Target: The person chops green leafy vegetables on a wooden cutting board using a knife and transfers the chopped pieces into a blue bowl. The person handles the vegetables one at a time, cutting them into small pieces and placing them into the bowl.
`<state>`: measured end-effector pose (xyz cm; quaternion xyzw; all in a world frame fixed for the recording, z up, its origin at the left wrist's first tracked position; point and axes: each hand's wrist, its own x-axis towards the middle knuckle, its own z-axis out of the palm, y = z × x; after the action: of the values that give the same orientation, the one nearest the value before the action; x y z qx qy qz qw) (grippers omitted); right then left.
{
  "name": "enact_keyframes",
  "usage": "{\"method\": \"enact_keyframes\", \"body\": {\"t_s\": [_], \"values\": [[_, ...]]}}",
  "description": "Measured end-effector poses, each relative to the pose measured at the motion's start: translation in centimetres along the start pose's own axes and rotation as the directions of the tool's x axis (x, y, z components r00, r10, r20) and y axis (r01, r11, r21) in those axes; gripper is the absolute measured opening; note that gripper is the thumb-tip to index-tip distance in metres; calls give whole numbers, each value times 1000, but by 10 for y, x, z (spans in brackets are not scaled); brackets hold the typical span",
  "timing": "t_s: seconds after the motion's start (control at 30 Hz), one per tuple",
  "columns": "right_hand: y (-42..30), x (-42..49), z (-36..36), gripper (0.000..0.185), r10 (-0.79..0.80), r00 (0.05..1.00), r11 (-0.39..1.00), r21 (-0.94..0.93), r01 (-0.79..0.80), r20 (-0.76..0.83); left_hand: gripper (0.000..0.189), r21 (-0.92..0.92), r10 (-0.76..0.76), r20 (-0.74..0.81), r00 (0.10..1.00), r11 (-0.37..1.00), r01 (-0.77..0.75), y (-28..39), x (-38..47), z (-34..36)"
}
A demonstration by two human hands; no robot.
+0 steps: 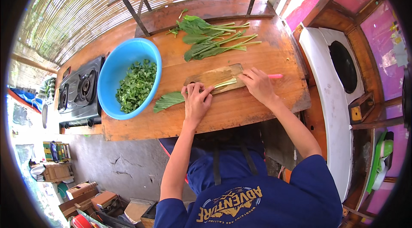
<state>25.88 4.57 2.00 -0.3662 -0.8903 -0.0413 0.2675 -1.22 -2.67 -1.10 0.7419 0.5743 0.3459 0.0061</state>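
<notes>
A small worn wooden chopping board [220,73] lies at a slant on the table in front of me. My left hand [197,101] holds a leafy green down at the board's left part, fingers bent over it. Its green leaf [169,101] spreads out left of the hand, and its pale cut stalks [226,83] point right across the board. My right hand [259,85] is at the board's right end, fingertips close to its edge. A pink handle [275,76] sticks out past that hand; whatever it joins is hidden, and I cannot tell whether the fingers grip it.
A blue plastic basin [129,78] with chopped greens [136,86] stands left of the board. Beyond it is a gas stove [82,88]. Several leafy stalks [212,38] lie toward the back of the wooden table [173,67], below a wooden rack [206,4]. A white cabinet [325,99] stands at right.
</notes>
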Motion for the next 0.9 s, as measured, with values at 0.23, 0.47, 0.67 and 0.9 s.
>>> {"method": "enact_keyframes", "body": {"t_s": [0.23,0.47,0.67,0.9], "values": [[-9,-36,20,32,130,967,992,29,-127,-220,16,22,40,-51,998,999,-39,2,0,1],[-10,-38,22,33,216,931,976,36,-215,-294,9,-119,57,77,995,992,-48,20,37,18],[-9,-39,27,34,263,923,965,68,-254,-282,11,-148,154,63,986,979,-143,20,48,35],[-10,-42,25,36,230,937,973,49,-225,-264,18,-190,146,131,981,974,-120,24,48,28]]}}
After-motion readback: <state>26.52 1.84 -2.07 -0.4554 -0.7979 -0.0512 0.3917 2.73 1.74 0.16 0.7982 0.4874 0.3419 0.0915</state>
